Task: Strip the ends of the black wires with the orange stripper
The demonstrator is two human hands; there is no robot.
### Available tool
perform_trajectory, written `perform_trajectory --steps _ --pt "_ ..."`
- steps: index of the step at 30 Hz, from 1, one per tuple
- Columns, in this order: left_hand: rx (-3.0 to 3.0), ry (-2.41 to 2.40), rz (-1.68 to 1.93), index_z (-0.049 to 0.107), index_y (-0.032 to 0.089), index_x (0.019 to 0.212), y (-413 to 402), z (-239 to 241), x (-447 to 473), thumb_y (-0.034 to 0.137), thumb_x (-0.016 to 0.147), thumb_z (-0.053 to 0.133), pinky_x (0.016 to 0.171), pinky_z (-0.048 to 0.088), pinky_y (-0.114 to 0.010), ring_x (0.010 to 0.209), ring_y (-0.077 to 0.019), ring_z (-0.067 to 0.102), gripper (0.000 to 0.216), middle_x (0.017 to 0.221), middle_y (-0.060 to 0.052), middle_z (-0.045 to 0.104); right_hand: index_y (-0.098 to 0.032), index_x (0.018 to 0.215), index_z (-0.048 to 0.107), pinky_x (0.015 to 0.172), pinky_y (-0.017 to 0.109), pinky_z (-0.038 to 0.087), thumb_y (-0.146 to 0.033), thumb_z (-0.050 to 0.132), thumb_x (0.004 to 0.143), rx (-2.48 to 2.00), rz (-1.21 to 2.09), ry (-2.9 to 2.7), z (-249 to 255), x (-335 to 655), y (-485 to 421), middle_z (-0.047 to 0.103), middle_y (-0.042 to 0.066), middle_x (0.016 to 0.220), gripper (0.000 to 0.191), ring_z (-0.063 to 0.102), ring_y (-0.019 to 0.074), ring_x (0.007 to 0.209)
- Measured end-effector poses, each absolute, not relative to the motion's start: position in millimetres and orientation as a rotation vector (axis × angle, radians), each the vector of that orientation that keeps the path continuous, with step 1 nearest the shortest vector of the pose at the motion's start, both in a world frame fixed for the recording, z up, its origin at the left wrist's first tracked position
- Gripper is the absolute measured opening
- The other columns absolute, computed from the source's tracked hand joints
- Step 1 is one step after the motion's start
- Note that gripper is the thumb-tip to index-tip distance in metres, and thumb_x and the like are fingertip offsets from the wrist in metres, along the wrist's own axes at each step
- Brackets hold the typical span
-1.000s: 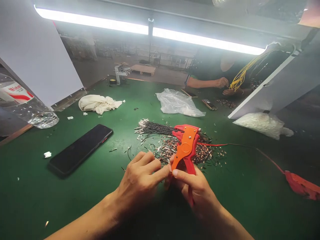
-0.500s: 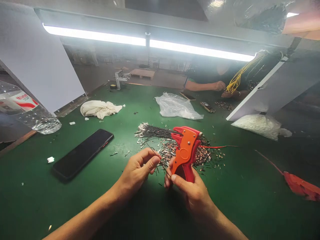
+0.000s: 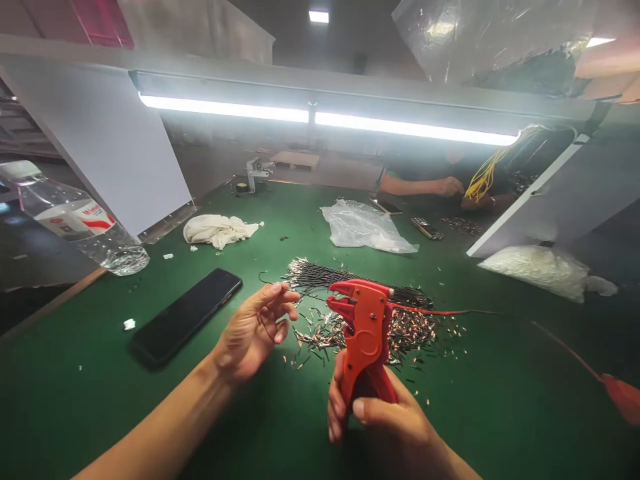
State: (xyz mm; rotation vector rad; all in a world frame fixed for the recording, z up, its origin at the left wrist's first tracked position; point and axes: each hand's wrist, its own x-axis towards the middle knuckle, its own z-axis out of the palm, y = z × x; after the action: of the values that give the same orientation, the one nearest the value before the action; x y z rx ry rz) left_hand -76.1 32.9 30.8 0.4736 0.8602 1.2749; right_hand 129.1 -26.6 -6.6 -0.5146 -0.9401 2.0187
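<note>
My left hand (image 3: 255, 333) pinches a thin black wire (image 3: 311, 295) between thumb and fingertips, the other fingers loosely curled. One end of this wire points toward the jaws of a wire stripper (image 3: 369, 327) with an orange and red body. Whether the wire touches the jaws I cannot tell. Wrapped around the stripper's handles is my right hand (image 3: 395, 417), holding it upright with the jaws facing left. Behind the tool lies a bundle of black wires (image 3: 335, 277) with light metal ends. Closer in, a heap of short wire scraps (image 3: 413, 330) is partly hidden by the stripper.
A phone (image 3: 187, 317) lies to the left, near a plastic bottle (image 3: 95, 223) and a white cloth (image 3: 220, 230). Farther back are a clear plastic bag (image 3: 367, 227) and another person's hands (image 3: 453, 187) by yellow wires (image 3: 483, 180). A filled bag (image 3: 537, 267) sits right.
My left hand has turned and moved left, carrying the wire away from my right fingers. The stripper has shifted slightly left and lower. The whole view has swung a little.
</note>
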Motion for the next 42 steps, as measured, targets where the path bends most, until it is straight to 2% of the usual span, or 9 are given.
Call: perform_trajectory --steps 6,15,20,27,42 --pt "0.402 0.775 1.301 0.062 0.018 0.081 35 30 -78 0.027 0.08 0.07 0.035 0.037 -0.016 0.054 -0.0087 0.061 0.012 0.074 0.001 0.071 -0.015 0.1 0.058 0.064 0.031 0.043 -0.025 0.07 0.074 -0.531 2.049 -0.956 -15 128 -31 0.062 0.002 0.077 0.03 0.059 0.0156 0.065" --pt "0.387 0.676 1.313 0.064 0.018 0.082 33 32 -78 0.023 0.078 0.073 0.034 0.04 -0.017 0.056 -0.0116 0.064 0.01 0.07 0.002 0.07 -0.014 0.1 0.057 0.065 0.03 0.044 -0.025 0.071 0.074 -0.554 2.018 -0.988 -12 127 -28 0.062 0.001 0.077 0.031 0.059 0.0145 0.065" --pt "0.371 0.636 1.286 0.067 0.017 0.082 29 31 -74 0.021 0.076 0.076 0.035 0.044 -0.018 0.058 -0.0135 0.066 0.011 0.069 0.001 0.07 -0.014 0.101 0.058 0.066 0.03 0.045 -0.026 0.073 0.075 -0.547 2.028 -1.002 -17 128 -31 0.063 0.003 0.079 0.032 0.06 0.0152 0.066" --pt "0.351 0.636 1.274 0.068 0.016 0.08 30 30 -72 0.02 0.074 0.078 0.034 0.044 -0.018 0.056 -0.0137 0.065 0.013 0.068 0.001 0.07 -0.013 0.098 0.061 0.062 0.026 0.045 -0.026 0.077 0.073 -0.46 2.068 -0.94 -22 125 -30 0.064 0.003 0.076 0.032 0.06 0.0134 0.063" --pt "0.344 0.653 1.269 0.065 0.017 0.082 28 31 -70 0.022 0.074 0.078 0.033 0.044 -0.017 0.053 -0.0132 0.065 0.016 0.067 0.0 0.07 -0.013 0.099 0.058 0.063 0.027 0.043 -0.029 0.075 0.076 -0.451 2.062 -1.048 -18 124 -32 0.063 0.002 0.076 0.033 0.06 0.0135 0.064"
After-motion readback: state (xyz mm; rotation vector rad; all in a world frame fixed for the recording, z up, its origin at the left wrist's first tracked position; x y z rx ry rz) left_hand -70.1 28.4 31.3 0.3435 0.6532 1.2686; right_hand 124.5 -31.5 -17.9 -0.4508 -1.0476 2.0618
